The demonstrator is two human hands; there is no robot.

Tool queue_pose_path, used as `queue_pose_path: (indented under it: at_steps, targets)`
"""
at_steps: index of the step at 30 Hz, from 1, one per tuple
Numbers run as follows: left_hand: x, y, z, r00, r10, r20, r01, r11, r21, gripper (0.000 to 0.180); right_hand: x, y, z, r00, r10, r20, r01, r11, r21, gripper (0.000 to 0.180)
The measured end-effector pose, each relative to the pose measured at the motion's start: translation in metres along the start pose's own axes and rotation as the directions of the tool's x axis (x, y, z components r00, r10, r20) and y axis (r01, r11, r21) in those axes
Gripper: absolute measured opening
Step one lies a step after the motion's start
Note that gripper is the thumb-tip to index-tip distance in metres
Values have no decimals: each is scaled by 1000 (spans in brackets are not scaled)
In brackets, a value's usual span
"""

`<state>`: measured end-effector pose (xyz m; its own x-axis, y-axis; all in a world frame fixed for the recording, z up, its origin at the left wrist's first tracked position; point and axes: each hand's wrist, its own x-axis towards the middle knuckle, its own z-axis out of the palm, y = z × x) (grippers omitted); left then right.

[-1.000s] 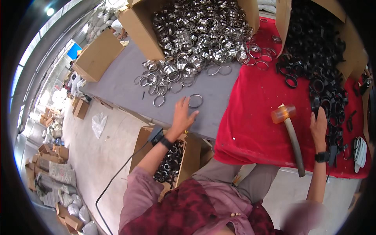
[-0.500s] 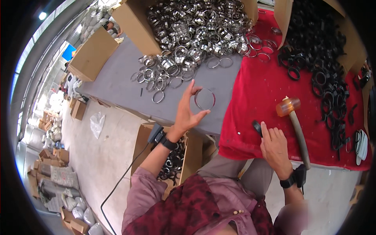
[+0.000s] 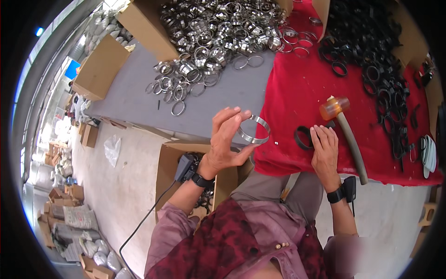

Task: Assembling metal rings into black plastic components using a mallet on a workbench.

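A thin silver metal ring [image 3: 266,128] is held between the thumb and fingers of my left hand [image 3: 226,142], raised near where the grey cloth meets the red one. My right hand [image 3: 326,156] lies over the red cloth [image 3: 283,109], its fingers close together at the right side of a black ring [image 3: 298,137]. That ring stands tilted on the cloth; its right part and my thumb are hidden. A small black piece [image 3: 330,124] shows just past my fingertips. To the right of this hand lies a mallet [image 3: 351,145] with an amber head.
Loose silver rings [image 3: 218,28] spill from a cardboard box [image 3: 148,32] onto the grey cloth [image 3: 118,95]. Black rings [image 3: 367,42] heap at the far right. White folded masks [image 3: 428,156] lie at the right edge. Below the table stands an open carton [image 3: 169,160].
My left hand has moved right and lower with the silver ring, tilting it to show its band. The black ring has turned and now shows its opening beside my right hand.
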<state>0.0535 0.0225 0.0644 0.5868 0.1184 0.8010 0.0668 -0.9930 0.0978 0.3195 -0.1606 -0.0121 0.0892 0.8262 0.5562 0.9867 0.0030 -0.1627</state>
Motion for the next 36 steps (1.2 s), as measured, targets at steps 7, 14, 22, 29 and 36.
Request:
queue_pose_path:
  at_steps: [7, 14, 22, 29, 36]
  targets:
    - [6, 24, 20, 995, -86, 43, 93, 980, -175, 90, -3, 2, 1, 991, 91, -95, -88, 995, 39, 53]
    - [-7, 56, 61, 891, -440, 112, 398, 637, -660, 94, 5, -42, -40, 958, 212, -196, -79, 845, 529, 50]
    - [-24, 78, 88, 915, -391, 101, 317, 540, -780, 85, 0, -77, -34, 864, 323, 386, -421, 41, 906, 91]
    - [-50, 89, 91, 889, -448, 98, 373, 581, -724, 77, 1, -82, -31, 946, 286, 153, -297, 569, 767, 79]
    - [-42, 80, 56, 857, -312, 410, 513, 591, -623, 82, 2, -64, -55, 974, 56, 219, -168, 828, 535, 76]
